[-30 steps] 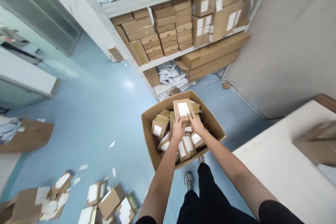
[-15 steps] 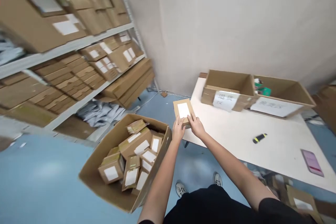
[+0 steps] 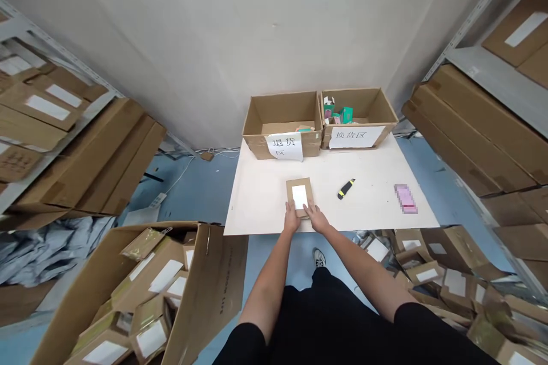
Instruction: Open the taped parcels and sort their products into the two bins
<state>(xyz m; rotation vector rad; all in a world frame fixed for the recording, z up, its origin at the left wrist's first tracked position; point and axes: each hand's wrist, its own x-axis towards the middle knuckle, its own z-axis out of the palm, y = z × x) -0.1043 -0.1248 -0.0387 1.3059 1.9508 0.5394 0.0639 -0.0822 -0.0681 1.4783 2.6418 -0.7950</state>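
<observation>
A small brown cardboard box [image 3: 303,183] with a white label on top is at the front part of the white table [image 3: 257,194]. My left hand [image 3: 291,218] grips its near left corner, and my right hand [image 3: 317,217] grips the near right corner, fingers reaching over the label's edge. Whether the box rests fully on the tabletop I cannot tell. To its right lies a black and yellow box cutter [image 3: 346,189]. A pink pixelated phone-like item [image 3: 405,198] lies farther right.
Two open cartons with handwritten signs, a left carton [image 3: 252,145] and a right carton [image 3: 389,117] holding green boxes, stand at the table's back. A large carton [image 3: 201,291] of parcels is at lower left. Shelves [image 3: 483,63] flank both sides; parcels [image 3: 454,285] heap at lower right.
My view has turned right, from the shelf and parcel carton to the table. Both hands have brought the small box from beside the table's left edge to over the tabletop.
</observation>
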